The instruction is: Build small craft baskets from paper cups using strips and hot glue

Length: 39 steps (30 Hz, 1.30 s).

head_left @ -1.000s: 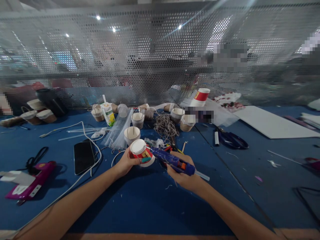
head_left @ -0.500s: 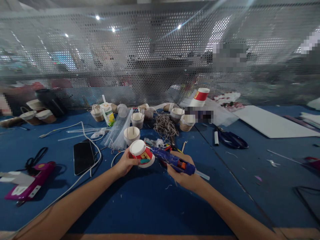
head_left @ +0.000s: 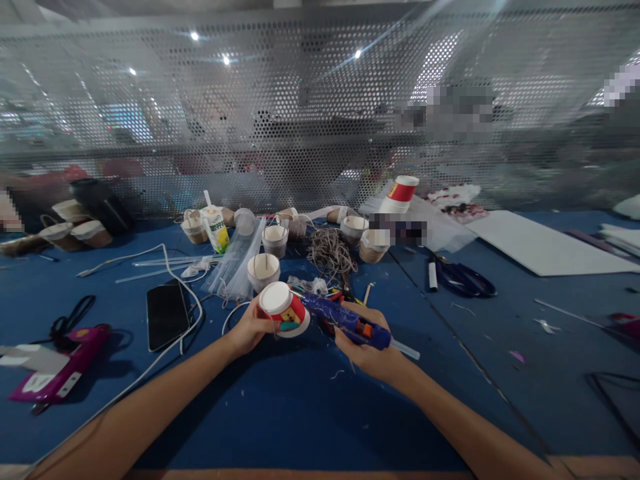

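My left hand (head_left: 253,328) is closed round a red and white paper cup (head_left: 291,313), tilted with its white base up and toward me. A thin cord hangs by the cup near my fingertips, and something teal shows at the thumb. My right hand (head_left: 367,347) grips a blue hot glue gun (head_left: 345,319), its nozzle at the edge of the cup's base; whether it touches, I cannot tell. A clear glue stick (head_left: 406,350) sticks out of the gun's rear. Just behind the cup stands a cord-wrapped cup (head_left: 264,270).
Behind my hands lie a heap of grey-brown cord (head_left: 331,253), clear glue sticks (head_left: 240,260) and several wrapped cups. A phone (head_left: 167,315), white cable and purple power strip (head_left: 65,367) are left; scissors (head_left: 465,279), a marker (head_left: 433,275) and white board (head_left: 545,247) are right.
The cup has tipped and turned very slightly in my left hand. My right hand and the glue gun stay almost where they were.
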Tool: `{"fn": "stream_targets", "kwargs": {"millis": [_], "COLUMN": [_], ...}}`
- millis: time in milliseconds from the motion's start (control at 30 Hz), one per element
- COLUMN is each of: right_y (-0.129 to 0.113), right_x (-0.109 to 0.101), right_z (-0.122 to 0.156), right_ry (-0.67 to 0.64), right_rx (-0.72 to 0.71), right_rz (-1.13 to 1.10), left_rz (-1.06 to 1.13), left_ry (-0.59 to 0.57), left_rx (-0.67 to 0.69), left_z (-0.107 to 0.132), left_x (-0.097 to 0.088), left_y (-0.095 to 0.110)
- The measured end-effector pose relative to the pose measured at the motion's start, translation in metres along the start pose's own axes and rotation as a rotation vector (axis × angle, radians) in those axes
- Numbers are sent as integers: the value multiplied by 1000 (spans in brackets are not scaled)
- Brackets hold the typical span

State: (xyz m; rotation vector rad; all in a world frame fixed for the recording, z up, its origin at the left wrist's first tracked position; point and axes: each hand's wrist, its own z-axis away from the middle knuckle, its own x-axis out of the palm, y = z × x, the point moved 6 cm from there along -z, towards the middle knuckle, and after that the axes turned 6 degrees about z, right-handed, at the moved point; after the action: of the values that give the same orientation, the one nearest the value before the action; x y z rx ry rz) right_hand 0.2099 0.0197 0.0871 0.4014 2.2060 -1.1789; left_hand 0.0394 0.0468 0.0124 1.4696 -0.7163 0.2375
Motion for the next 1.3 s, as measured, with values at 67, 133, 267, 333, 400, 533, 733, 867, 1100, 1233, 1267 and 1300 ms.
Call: {"fn": "stream_targets", "kwargs": {"millis": [67,133,267,333,400,533,733,867,1100,1233,1267,1300], "right_y": [1,2,3,3,3,5,4,6,27,39,43,47], "right_x": [1,1,1,1,1,1,1,2,-23,-37,-38,-39], "right_z": [0,0,0,0,0,0,-1,2,-3,-11,-12,-11], "right_ry": [-6,-7,1,-3,-7,-9,-15,11,290,302,259,207], "right_rx": [2,6,13,18,25,37,32,31,88,229,304,381], "right_rz": [-4,-5,-15,-18,-14,-9,-21,-23,233,705,793,864], "left_rz": [0,-2,-7,-7,-10,-23,10,6,-92,-200,-229,-265], "left_ry": [3,10,-8,-30,-53,-81,-88,-97,-31,45,39,28], "left_rx": [-3,-7,-6,-6,-6,-1,-21,-28,8,39,56,78], "left_z": [0,0,0,0,0,1,3,3,0,0,0,0], "left_x": [-1,-2,-3,-1,0,3,6,4,1,-4,-3,-3], "left_y": [-1,-2,-2,-1,-1,1,3,1,0,-1,-1,-1]}}
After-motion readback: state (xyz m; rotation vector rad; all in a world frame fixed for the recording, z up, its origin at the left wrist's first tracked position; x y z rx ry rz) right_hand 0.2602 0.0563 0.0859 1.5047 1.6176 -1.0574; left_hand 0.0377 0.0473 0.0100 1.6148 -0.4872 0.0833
